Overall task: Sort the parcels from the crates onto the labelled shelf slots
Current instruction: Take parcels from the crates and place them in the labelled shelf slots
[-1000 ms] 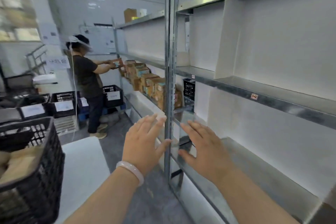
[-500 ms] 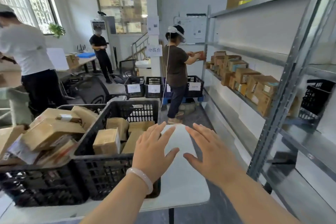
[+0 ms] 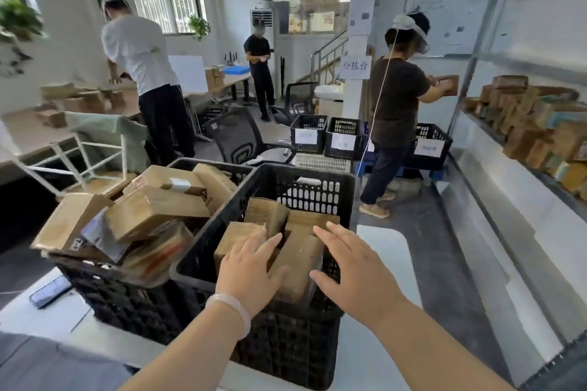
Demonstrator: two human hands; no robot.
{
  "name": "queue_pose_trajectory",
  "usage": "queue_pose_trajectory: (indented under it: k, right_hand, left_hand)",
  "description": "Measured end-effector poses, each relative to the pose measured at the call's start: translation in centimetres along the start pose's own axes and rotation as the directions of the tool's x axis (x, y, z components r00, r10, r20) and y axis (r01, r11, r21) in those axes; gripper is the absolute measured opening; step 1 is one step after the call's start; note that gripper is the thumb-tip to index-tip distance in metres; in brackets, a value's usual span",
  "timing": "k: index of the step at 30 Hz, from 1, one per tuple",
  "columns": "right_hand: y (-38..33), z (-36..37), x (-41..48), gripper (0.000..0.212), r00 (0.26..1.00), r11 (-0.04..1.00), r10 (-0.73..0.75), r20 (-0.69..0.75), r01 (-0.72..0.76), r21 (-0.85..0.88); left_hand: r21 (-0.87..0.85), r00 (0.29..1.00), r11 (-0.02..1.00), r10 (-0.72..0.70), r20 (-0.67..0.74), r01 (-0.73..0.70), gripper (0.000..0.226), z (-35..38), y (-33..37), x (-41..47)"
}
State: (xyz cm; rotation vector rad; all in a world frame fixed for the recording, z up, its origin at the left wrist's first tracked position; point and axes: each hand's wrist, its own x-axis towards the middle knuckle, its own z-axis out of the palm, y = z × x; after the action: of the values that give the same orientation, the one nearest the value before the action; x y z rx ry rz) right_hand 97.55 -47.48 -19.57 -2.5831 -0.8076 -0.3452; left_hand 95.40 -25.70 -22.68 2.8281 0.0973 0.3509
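Two black plastic crates stand on a white table in front of me. The right crate point(image 3: 317, 178) holds a few brown cardboard parcels point(image 3: 298, 251). The left crate point(image 3: 104, 289) is piled high with brown parcels point(image 3: 155, 209). My left hand point(image 3: 251, 270), with a pale bangle on the wrist, hovers flat with spread fingers over the right crate's parcels. My right hand point(image 3: 355, 270) is spread above that crate's right rim. Neither hand holds anything. The metal shelf point(image 3: 495, 149) runs along the right wall.
A person in a brown shirt point(image 3: 397, 98) stands at the shelf holding a parcel, with black labelled crates point(image 3: 327, 136) on the floor beside them. Two more people stand further back left. A phone point(image 3: 50, 292) lies on the white table point(image 3: 384, 251).
My view has swung left from the empty shelf to the crates on the table. Both open hands have come over the right crate.
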Motion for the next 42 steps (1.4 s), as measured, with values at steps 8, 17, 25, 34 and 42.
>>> queue_pose_trajectory:
  k: [8,17,25,34,42]
  right_hand:
    - [2.6,3.6,6.0,0.067,0.995,0.995,-0.032,0.096,0.023,0.095]
    - [3.6,6.2,8.5,0.066,0.984,0.989,0.023,0.178,-0.049,0.142]
    - [2.7,5.4,12.1,0.071,0.976,0.961,0.114,0.184,-0.155,0.227]
    - [2.6,4.5,14.4,0.092,0.91,0.757,0.407,0.079,-0.385,0.529]
    - [3.4,4.3,15.6,0.092,0.697,0.114,0.61,0.377,-0.547,0.829]
  left_hand:
    - [0.134,0.93,0.941,-0.33,0.164,0.31,0.077,1.9,-3.8,5.5]
    - [0.071,0.827,0.885,-0.457,0.328,0.46,0.078,3.1,-6.4,9.4]
    - [-0.385,0.967,0.89,-0.191,0.166,0.242,0.052,-2.8,-8.1,14.0]
    - [-0.888,0.941,0.362,-0.286,0.183,0.283,0.023,-5.8,-5.8,16.0]
    - [-0.956,0.91,-0.142,-0.299,0.288,0.256,0.052,-2.2,-3.8,14.9]
